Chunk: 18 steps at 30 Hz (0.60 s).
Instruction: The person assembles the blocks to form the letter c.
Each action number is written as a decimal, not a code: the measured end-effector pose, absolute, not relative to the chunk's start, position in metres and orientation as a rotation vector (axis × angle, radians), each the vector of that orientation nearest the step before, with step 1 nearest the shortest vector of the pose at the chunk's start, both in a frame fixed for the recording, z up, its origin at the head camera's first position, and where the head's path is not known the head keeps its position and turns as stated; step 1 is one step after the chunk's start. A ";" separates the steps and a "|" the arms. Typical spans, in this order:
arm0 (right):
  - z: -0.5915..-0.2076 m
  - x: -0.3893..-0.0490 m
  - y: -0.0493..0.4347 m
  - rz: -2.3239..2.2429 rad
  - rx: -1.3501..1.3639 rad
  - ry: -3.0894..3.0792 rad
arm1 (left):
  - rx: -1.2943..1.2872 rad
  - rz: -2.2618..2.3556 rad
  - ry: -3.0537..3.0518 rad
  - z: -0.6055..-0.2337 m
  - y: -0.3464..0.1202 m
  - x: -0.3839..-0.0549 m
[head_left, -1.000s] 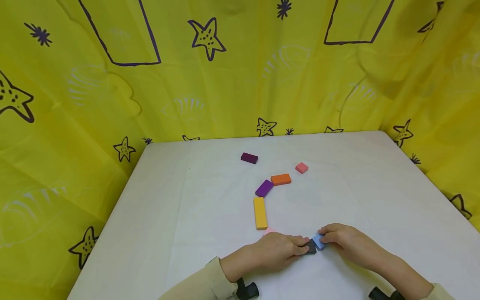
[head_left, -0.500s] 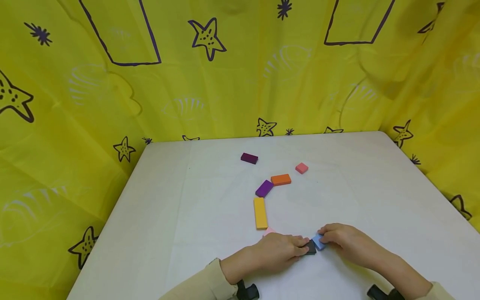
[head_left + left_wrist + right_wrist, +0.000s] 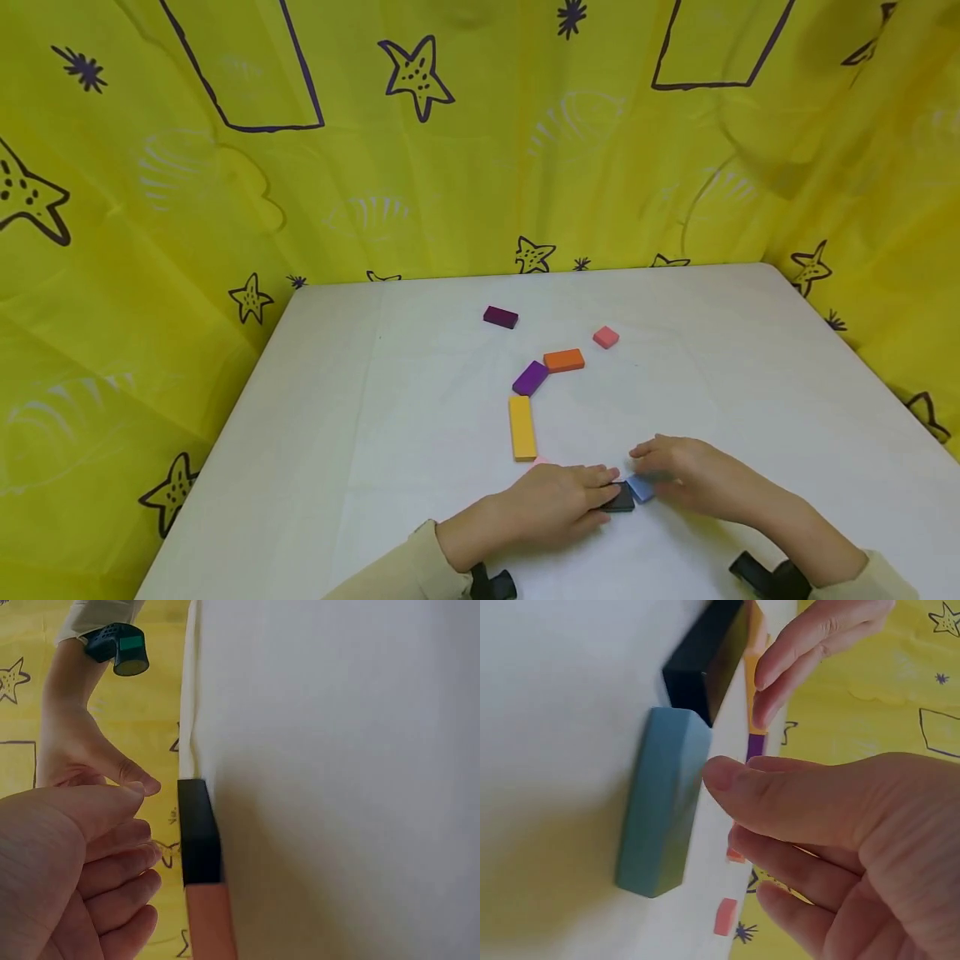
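The blue block (image 3: 641, 488) lies toward the near side of the tabletop (image 3: 420, 400), right of centre, its left end against the black block (image 3: 619, 498). The right hand (image 3: 686, 472) is just beside the blue block, its fingers loosely bent and released, with a gap between thumb and block in the right wrist view. The left hand (image 3: 557, 498) is just left of the black block, its fingers extended and relaxed, grasping nothing; whether a fingertip touches the block cannot be told. At the black block's other end sits a pink block (image 3: 211, 922), mostly hidden by the left hand in the head view. Farther off, a yellow block (image 3: 522, 428), a purple block (image 3: 530, 378) and an orange block (image 3: 564, 361) curve away toward the far right. Beyond them, well apart, lie a coral block (image 3: 606, 337) to the right and a maroon block (image 3: 501, 317) to the left. Yellow cloth (image 3: 465, 167) printed with starfish hangs behind.
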State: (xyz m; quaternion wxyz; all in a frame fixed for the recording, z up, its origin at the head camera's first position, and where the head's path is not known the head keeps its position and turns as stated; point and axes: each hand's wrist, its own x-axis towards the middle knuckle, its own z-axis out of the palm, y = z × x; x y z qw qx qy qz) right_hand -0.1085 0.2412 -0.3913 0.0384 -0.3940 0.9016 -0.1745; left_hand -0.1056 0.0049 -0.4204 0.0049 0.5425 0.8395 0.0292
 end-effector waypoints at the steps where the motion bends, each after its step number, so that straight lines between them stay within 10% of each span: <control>1: -0.388 -0.110 0.240 -0.530 -1.192 2.772 | 1.682 0.115 2.635 -0.419 0.004 -0.107; 18: -0.367 -0.161 0.209 -0.528 -1.125 2.876 | 1.253 0.359 2.737 -0.405 -0.023 -0.171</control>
